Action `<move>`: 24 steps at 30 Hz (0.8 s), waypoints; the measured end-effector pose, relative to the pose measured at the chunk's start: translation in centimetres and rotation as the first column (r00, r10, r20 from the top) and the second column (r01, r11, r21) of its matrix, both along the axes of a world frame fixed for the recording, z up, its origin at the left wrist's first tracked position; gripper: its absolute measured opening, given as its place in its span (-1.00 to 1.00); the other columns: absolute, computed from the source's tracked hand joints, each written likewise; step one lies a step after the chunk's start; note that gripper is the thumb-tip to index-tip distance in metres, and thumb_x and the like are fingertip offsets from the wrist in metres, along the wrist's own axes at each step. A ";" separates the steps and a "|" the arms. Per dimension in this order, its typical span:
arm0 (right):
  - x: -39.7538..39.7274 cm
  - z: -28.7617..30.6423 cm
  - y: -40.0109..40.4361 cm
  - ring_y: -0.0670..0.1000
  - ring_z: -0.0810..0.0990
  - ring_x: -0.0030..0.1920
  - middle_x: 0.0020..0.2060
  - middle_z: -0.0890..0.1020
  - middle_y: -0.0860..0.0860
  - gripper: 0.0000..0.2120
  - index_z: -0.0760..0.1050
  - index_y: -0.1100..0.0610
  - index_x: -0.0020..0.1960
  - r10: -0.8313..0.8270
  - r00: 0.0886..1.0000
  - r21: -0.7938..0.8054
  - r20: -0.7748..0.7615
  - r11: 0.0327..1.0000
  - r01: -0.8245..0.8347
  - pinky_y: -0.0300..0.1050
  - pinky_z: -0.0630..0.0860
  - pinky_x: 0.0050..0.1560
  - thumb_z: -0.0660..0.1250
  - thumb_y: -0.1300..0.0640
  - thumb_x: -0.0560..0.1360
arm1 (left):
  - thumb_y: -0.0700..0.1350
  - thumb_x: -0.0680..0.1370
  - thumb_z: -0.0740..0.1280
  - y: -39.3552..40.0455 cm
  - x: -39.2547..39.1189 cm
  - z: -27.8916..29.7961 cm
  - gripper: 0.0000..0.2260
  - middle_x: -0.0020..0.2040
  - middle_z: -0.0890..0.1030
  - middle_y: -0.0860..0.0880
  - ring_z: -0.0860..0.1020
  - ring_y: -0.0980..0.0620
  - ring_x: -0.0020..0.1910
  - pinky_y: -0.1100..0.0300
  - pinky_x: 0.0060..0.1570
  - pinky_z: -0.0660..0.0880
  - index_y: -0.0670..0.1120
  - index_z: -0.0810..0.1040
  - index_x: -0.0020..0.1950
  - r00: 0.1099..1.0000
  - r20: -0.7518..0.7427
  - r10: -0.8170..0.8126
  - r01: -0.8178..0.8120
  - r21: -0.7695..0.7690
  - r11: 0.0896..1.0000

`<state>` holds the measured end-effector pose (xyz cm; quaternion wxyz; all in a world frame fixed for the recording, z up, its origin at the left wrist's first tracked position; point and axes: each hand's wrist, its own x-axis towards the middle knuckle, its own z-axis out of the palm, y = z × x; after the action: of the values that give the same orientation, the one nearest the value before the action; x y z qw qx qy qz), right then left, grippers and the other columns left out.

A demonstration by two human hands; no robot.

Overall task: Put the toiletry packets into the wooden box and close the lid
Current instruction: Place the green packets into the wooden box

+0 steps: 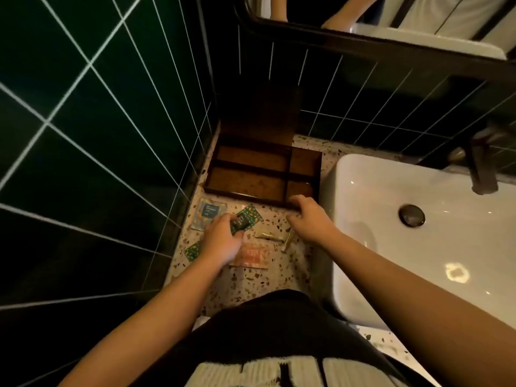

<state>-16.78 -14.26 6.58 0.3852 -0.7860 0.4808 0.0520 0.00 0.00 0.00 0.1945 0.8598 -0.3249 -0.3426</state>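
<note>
The wooden box [251,180] sits open on the terrazzo counter against the tiled wall, its compartments bare and its lid [265,113] standing upright at the back. In front of it lie several packets: a blue one [208,215], a green one [250,217], another green one [192,251], an orange one [252,256] and a thin beige sachet [269,235]. My left hand [222,241] pinches the near corner of the upper green packet. My right hand [310,219] rests its fingers on the box's front right rim.
A white basin [418,247] with a dark drain [411,215] fills the right side, a dark tap [481,169] behind it. Green tiled walls close in at left and back. A mirror [391,12] hangs above. The counter strip [279,277] is narrow.
</note>
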 end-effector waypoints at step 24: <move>0.6 -3.6 -1.6 0.20 0.07 0.57 0.58 0.15 0.13 -0.28 0.02 0.14 0.60 0.220 0.908 -0.029 -0.357 0.969 -0.246 0.21 0.08 0.54 0.24 0.08 0.53 | -0.02 0.46 0.51 -1.7 1.9 -0.7 -0.57 0.28 0.54 -0.10 0.45 -0.16 0.32 -0.07 0.24 0.43 -0.05 0.52 0.30 0.924 0.264 -0.275 0.166 0.370 0.914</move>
<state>-16.16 -15.83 2.97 0.2552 -0.8292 0.4461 0.2196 1.88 -1.73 -0.72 -0.0512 0.8806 -0.3832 -0.2739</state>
